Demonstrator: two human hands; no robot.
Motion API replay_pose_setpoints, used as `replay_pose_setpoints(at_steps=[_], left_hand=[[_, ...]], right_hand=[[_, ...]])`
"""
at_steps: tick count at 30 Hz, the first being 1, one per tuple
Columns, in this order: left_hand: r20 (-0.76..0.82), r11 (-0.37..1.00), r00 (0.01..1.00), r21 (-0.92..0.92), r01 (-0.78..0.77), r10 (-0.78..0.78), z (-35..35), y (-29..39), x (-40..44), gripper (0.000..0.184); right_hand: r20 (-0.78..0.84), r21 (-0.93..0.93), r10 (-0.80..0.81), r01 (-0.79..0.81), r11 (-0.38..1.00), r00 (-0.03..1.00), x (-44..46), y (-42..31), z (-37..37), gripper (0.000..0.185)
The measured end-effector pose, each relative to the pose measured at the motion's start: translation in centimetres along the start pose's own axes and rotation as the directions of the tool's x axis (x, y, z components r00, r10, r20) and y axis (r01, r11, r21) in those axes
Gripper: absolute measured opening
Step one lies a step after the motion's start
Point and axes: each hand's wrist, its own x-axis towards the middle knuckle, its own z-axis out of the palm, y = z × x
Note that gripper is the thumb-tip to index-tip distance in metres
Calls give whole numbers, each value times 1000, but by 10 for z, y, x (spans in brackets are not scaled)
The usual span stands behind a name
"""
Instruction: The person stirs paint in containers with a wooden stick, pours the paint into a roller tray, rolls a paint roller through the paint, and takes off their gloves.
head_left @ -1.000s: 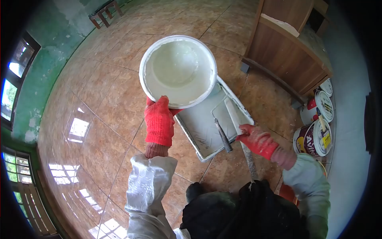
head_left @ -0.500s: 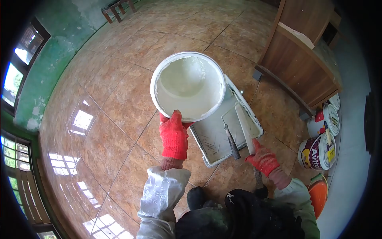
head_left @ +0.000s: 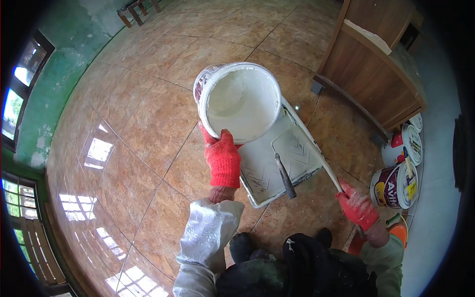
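Note:
My left hand point(head_left: 222, 159), in a red knitted glove, is closed on the near rim of a white paint bucket point(head_left: 201, 88). The bucket leans to the right above the far end of a paint tray point(head_left: 264, 182), and white paint shows inside it. In my right hand point(head_left: 358, 206), also gloved in red, is one end of a long pale stick point(head_left: 327, 168). The stick runs along the tray's right edge; where its far end stops I cannot tell. A roller frame with a dark handle point(head_left: 285, 177) lies across the tray, its handle over the near rim.
Paint buckets point(head_left: 391, 185) stand by the right wall, with an orange container point(head_left: 399, 230) nearer me. A wooden cabinet point(head_left: 371, 74) is at the upper right. Brown floor tiles point(head_left: 153, 99) stretch left to a green wall point(head_left: 74, 54). My feet are just below the tray.
The bucket has tipped further to the right, showing more of its outer side. My right hand has moved right and toward me, and the stick has swung outward to the tray's right edge.

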Motion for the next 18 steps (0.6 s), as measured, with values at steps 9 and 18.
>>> replay_pose_setpoints(at_steps=[9, 18], left_hand=[[-70, 925, 994, 366, 99, -78, 8, 5, -10, 69], [-114, 796, 971, 597, -101, 208, -18, 21, -29, 60]], right_hand=[[263, 449, 209, -311, 838, 942, -1, -79, -101, 43], [17, -226, -443, 435, 872, 897, 75, -120, -94, 43]])
